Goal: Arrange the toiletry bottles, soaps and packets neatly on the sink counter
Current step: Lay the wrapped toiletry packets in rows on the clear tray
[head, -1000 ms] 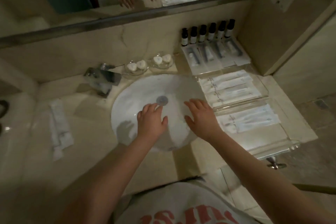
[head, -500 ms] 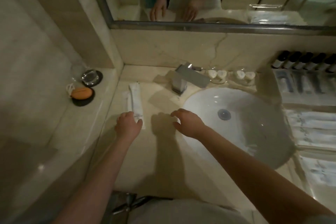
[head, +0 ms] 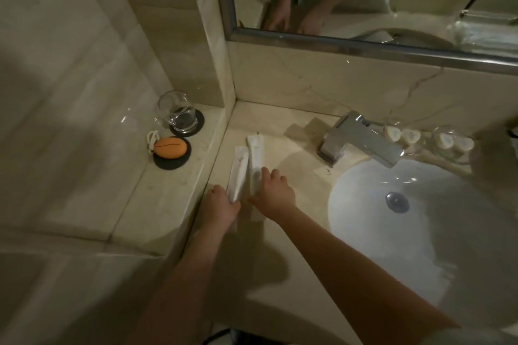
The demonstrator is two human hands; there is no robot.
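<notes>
Left hand [head: 222, 206]: fingers closed on near end of left long white paper packet [head: 238, 171], centre frame.
Right hand [head: 273, 193]: flat, fingers spread, pressing right long white paper packet [head: 255, 159].
Packets: side by side, touching, on beige marble tabletop [head: 294, 232], left of white oval basin [head: 420, 232].

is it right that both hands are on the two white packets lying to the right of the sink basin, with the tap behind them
Not quite. In the head view the left hand and right hand do rest on the two white packets, but these lie left of the sink basin. The tap stands behind and to their right.
</notes>
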